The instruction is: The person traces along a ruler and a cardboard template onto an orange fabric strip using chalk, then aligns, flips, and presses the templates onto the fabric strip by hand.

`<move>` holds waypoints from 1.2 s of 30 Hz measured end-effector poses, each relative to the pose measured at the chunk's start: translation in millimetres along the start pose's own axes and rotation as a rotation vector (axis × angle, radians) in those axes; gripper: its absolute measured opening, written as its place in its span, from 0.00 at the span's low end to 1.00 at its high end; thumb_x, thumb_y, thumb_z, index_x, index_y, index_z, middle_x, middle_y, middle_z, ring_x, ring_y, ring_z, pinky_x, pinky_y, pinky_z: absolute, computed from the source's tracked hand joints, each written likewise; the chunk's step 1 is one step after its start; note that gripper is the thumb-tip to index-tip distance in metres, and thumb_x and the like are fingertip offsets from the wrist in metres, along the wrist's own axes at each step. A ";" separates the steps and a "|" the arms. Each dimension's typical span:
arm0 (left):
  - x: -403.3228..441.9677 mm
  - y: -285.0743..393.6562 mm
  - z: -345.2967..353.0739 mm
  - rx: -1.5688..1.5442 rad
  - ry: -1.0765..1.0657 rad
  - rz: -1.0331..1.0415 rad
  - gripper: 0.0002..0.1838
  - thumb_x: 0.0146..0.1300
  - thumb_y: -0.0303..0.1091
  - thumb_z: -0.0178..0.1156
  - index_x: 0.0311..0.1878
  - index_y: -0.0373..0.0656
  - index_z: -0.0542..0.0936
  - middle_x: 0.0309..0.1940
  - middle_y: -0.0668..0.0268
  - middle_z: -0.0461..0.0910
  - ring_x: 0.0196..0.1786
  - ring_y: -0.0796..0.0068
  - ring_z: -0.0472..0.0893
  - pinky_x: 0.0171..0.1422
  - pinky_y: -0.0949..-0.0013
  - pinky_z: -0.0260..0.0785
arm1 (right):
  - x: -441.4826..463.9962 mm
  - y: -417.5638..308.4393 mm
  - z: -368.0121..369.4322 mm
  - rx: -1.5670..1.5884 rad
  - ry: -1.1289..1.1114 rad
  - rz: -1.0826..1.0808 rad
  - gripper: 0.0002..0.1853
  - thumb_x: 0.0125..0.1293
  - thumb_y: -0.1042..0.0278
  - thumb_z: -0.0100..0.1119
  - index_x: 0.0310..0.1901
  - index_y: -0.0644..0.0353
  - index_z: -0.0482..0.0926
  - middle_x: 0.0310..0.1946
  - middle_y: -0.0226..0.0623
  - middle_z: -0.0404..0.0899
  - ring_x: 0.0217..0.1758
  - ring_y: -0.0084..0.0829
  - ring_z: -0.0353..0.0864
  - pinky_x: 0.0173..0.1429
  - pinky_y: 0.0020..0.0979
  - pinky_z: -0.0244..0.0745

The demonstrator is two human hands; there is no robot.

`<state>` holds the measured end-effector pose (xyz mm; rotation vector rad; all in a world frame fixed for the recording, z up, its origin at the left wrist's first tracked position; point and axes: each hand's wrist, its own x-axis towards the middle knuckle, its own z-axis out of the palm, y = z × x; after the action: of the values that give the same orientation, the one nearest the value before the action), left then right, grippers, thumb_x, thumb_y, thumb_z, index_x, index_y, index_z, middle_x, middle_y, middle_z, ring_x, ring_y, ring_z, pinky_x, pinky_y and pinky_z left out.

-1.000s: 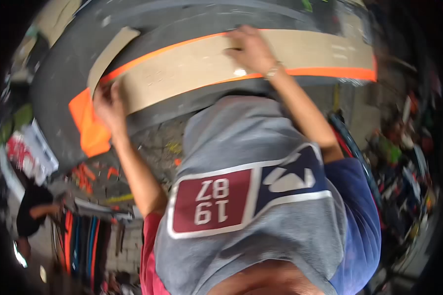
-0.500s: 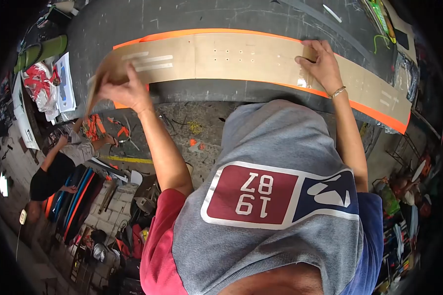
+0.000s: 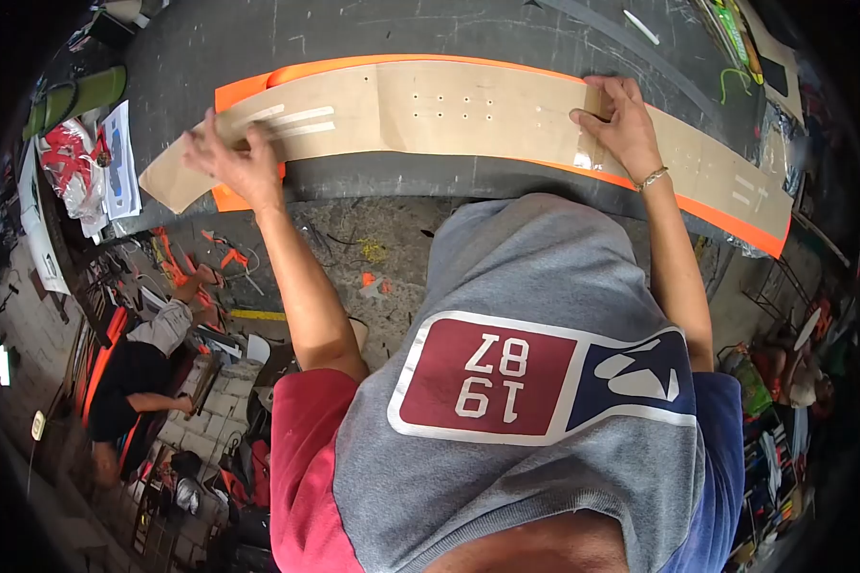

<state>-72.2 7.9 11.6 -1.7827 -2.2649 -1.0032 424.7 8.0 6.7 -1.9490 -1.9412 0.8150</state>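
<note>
A long, curved tan cardboard template (image 3: 344, 132) with pale slots and small holes lies over an orange sheet (image 3: 239, 94). Strips of the sheet show along its edges. My left hand (image 3: 237, 162), slightly blurred, is over the template's left part with its fingers spread. It appears to rest on the cardboard, but I cannot tell how firmly. Towards the other end, my right hand (image 3: 626, 124) grips the template, its thumb on the face and its bent fingers at the far edge. Clear tape shines beneath that hand.
The dark worktable (image 3: 354, 29) has a scratched top. A white pen (image 3: 641, 27) lies at its far side. Printed papers (image 3: 120, 167) and a plastic bag with red contents (image 3: 70, 172) are at the left. Another person (image 3: 129, 382) bends at the lower left.
The template's left end, earlier lifted and bent up by my left hand, now lies flatter. My left hand has opened and moved slightly up. My right hand stays put; the other person has shifted.
</note>
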 end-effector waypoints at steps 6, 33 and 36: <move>-5.3 29.1 31.4 -0.007 -0.341 0.198 0.36 0.59 0.50 0.69 0.71 0.55 0.73 0.77 0.55 0.60 0.82 0.43 0.48 0.79 0.27 0.36 | 3.8 6.0 -0.4 -0.004 0.012 -0.025 0.28 0.55 0.58 0.77 0.59 0.50 0.81 0.53 0.35 0.75 0.50 0.36 0.80 0.55 0.35 0.79; 8.5 66.7 35.8 0.035 -0.961 0.083 0.32 0.51 0.50 0.80 0.47 0.32 0.83 0.37 0.55 0.86 0.39 0.55 0.80 0.50 0.59 0.72 | -14.6 -0.4 -11.5 0.046 0.022 0.040 0.30 0.53 0.59 0.78 0.59 0.48 0.80 0.57 0.36 0.73 0.64 0.42 0.74 0.68 0.39 0.73; 11.4 70.3 36.7 -0.031 -1.048 -0.005 0.31 0.52 0.49 0.79 0.48 0.31 0.82 0.37 0.57 0.85 0.39 0.57 0.79 0.50 0.61 0.72 | -15.2 -1.6 -12.0 0.052 0.021 0.045 0.29 0.53 0.58 0.77 0.58 0.49 0.80 0.57 0.37 0.73 0.64 0.42 0.74 0.68 0.39 0.73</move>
<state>-1.2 44.4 18.6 -2.7294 -2.6994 -0.0140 431.0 -4.4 20.3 -1.9702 -1.8518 0.8446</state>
